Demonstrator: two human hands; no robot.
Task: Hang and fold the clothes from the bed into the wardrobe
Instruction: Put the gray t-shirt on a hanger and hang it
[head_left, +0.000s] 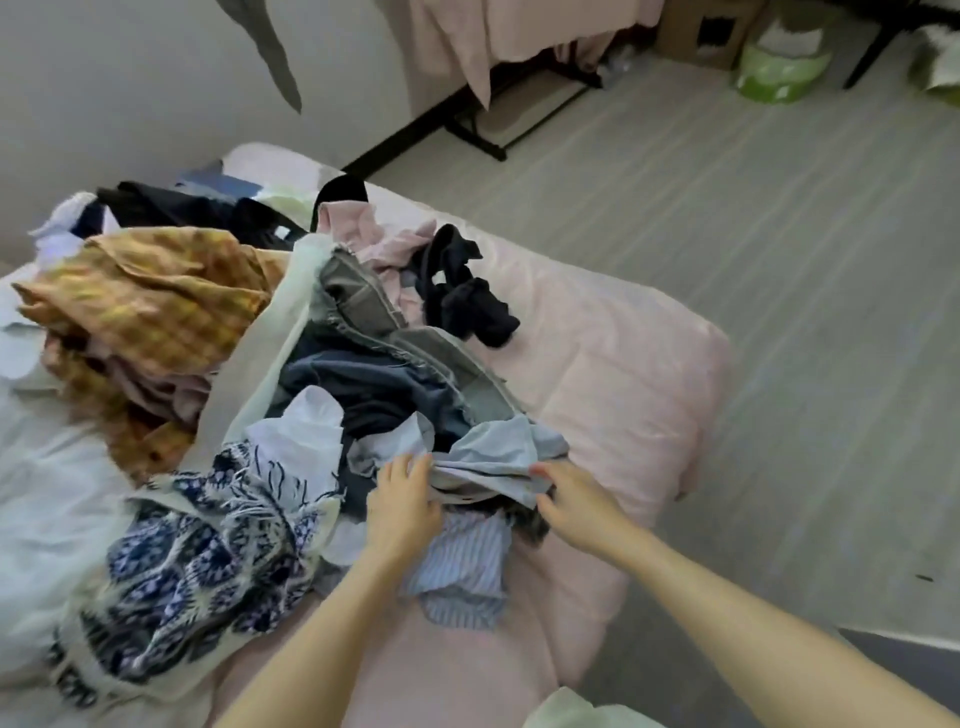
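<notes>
You are pinching the blue shirt (498, 457) with your right hand (576, 506), while your left hand (402, 501) is pressing flat, fingers relaxed, likely steadying the pile (363, 374) for lifting.

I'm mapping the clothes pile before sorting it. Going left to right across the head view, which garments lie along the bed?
Orange plaid garment → blue-and-white patterned garment → frayed grey denim → light blue garment under both hands → dark navy garment is left out, since it overlaps that span.
</notes>
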